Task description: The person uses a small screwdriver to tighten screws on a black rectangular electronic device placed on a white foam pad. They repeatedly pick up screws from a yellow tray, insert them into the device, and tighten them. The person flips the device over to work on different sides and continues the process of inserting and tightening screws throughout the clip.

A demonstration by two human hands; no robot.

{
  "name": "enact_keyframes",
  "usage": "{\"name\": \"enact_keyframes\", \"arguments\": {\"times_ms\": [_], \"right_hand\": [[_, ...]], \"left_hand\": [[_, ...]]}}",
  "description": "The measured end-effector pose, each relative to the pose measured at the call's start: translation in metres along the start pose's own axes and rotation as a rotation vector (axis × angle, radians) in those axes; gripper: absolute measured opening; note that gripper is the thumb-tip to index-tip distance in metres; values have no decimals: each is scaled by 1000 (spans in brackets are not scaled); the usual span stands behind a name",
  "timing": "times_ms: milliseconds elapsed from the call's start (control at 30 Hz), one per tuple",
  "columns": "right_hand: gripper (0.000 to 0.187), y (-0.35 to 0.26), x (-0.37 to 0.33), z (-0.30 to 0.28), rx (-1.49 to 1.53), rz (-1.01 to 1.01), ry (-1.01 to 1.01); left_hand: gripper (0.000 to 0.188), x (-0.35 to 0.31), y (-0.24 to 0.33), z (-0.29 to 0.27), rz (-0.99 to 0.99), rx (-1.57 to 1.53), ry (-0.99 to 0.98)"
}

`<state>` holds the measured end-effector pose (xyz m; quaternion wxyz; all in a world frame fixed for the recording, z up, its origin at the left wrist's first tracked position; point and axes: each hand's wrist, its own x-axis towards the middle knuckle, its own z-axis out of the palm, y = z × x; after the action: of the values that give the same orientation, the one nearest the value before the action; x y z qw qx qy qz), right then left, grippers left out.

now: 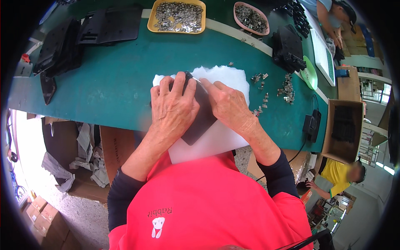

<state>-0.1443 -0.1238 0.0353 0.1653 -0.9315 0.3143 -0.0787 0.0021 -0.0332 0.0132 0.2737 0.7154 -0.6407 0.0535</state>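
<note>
red top (208, 196) | white cartoon animal (158, 227) on chest — dark lettering (160, 211) beside it | navy-black sleeves (128, 189) — close-fitting

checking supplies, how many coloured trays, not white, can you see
3: a yellow tray top centre, a pink tray right of it, a green tray farther right; others may be hidden.

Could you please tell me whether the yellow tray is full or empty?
The yellow tray is not empty: small metal pieces cover most of its floor; I cannot tell how deep.
</note>
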Motion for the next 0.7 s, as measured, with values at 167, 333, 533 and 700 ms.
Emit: {"name": "enact_keyframes", "arguments": {"times_ms": [167, 333, 533, 700], "right_hand": [[45, -4, -1, -3, -50, 5, -43], [44, -12, 8, -14, -148, 44, -157], [48, -7, 5, -10, -126, 42, -115], [50, -17, 1, -4, -184, 72, -107]], "left_hand": [[36, 0, 1, -6, -50, 20, -84], [36, 1, -2, -3, -39, 20, -84], [41, -7, -6, -5, -3, -31, 4], [54, -10, -9, -3, -106, -90, 13]]}}
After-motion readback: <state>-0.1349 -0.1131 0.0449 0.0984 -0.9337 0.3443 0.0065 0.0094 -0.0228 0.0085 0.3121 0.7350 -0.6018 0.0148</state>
